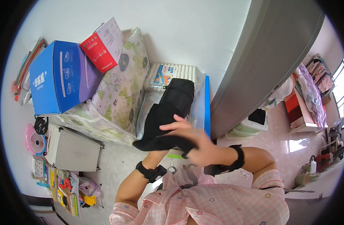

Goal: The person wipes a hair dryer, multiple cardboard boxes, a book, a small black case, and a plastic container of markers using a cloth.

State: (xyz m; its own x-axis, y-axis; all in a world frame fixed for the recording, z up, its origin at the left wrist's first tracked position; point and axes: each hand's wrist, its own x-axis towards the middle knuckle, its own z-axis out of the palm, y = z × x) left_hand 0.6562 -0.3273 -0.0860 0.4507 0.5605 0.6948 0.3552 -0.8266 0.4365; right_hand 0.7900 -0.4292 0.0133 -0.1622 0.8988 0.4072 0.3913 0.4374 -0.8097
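A piece of black cloth [157, 121] is spread in front of me, its lower edge bunched toward my body. My right hand [201, 147], blurred by motion, has the cloth's near edge between thumb and fingers. Only the wrist end of my left hand [156, 155] shows; black fabric covers its fingers, so its grip is hidden. Just beyond the cloth, and partly covered by it, is a black zippered pouch [183, 90]. Behind that lies a clear plastic case of white-capped marker pens [186, 70]. Mesh document pouches [198, 112] with a blue edge lie beneath.
To the left, a stack under a floral cover [124, 98] carries a blue box [53, 78] and a red-and-white carton [104, 47]. A pale suitcase [77, 149], pink fan [35, 140] and books [62, 188] occupy the floor. A grey cabinet side [250, 64] rises on the right.
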